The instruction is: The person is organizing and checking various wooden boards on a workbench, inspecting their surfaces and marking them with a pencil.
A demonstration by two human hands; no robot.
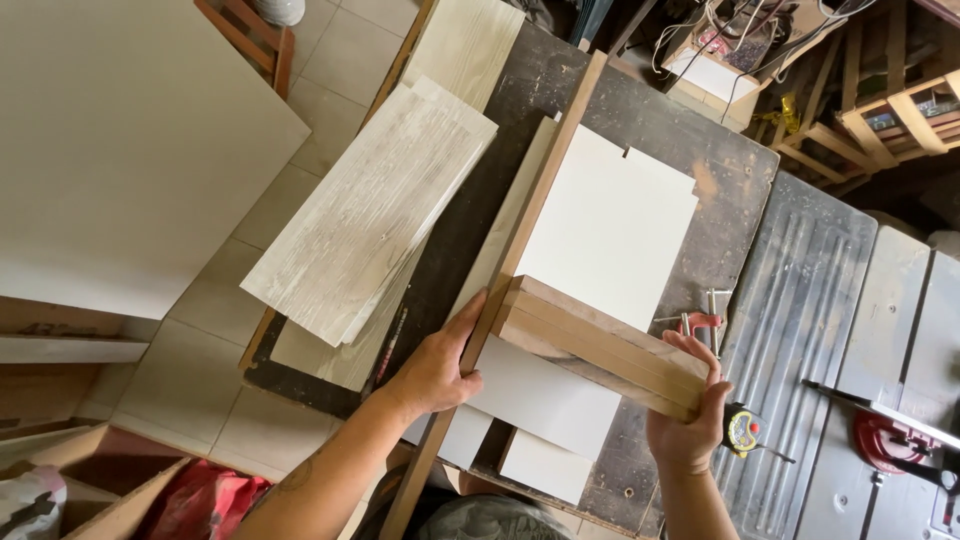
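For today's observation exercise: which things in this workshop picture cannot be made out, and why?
Head view:
- Tape measure: partly behind the right hand.
- White panel: middle covered by the stacked wooden strips.
- Red tool: cut off by the right edge.
- Left hand fingertips: behind the long batten.

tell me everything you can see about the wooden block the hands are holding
The wooden block looks like a stack of about three brown wood strips with pale edges, lying flat and slanted across the white panel. Its left end butts against the long wooden strip. The left hand presses at that joint; the right hand grips its right end, fingers curled over the top.
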